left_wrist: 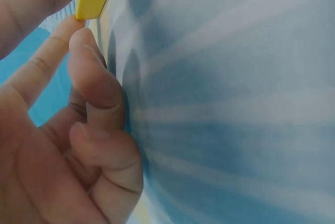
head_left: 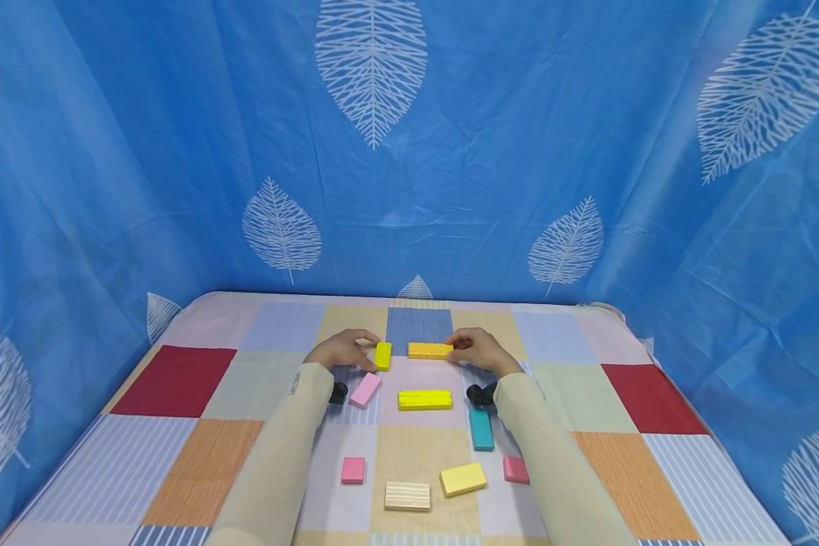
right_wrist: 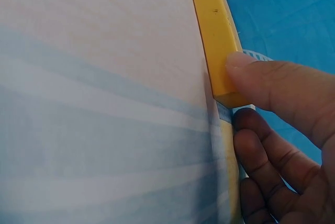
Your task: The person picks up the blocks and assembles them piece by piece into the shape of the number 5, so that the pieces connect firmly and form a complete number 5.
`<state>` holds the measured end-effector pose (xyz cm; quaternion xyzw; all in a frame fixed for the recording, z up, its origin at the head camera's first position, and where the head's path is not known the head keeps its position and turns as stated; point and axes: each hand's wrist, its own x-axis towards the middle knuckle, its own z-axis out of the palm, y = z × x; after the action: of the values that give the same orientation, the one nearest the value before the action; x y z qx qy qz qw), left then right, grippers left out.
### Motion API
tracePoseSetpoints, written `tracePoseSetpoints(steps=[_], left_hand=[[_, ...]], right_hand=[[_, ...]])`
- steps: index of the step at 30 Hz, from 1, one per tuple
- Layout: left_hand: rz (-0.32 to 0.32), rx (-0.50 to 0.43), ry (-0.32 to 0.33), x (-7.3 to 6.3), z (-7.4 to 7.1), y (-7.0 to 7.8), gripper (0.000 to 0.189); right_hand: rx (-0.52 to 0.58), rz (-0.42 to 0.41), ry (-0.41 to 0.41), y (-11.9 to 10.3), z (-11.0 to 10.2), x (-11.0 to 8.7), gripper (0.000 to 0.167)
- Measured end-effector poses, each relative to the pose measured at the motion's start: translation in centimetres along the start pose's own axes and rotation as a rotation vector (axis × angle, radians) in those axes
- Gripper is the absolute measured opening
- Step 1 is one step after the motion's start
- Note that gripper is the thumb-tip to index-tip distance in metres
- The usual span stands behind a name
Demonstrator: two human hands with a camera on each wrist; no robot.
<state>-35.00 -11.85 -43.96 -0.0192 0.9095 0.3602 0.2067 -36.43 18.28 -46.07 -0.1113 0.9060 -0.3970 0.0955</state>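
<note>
near the far edge of a patchwork-patterned cloth, the left hand pinches a bright-yellow rectangular block. to its right, the right hand pinches a longer orange-yellow rectangular block by its right end.

**Draped booth, wider setting hidden from view**

Blue sheeting printed with white leaves hangs across the far side and down both flanks, closing in a bench covered with a patchwork-print cloth. The fabrics look household in style, the space makeshift; whether home, office or lab lies beyond cannot be told.
</note>
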Motion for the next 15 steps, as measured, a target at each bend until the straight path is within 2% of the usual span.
tracePoseSetpoints(steps=[9,15], left_hand=[[-0.005,0.038,0.037,0.19,0.50,0.62,0.064],[0.002,0.055,0.029,0.28,0.73,1.00,0.062]], right_hand=[[-0.007,-0.010,-0.003,-0.03,0.01,-0.01,0.027],[-0.011,-0.020,-0.006,0.05,0.00,0.00,0.027]])
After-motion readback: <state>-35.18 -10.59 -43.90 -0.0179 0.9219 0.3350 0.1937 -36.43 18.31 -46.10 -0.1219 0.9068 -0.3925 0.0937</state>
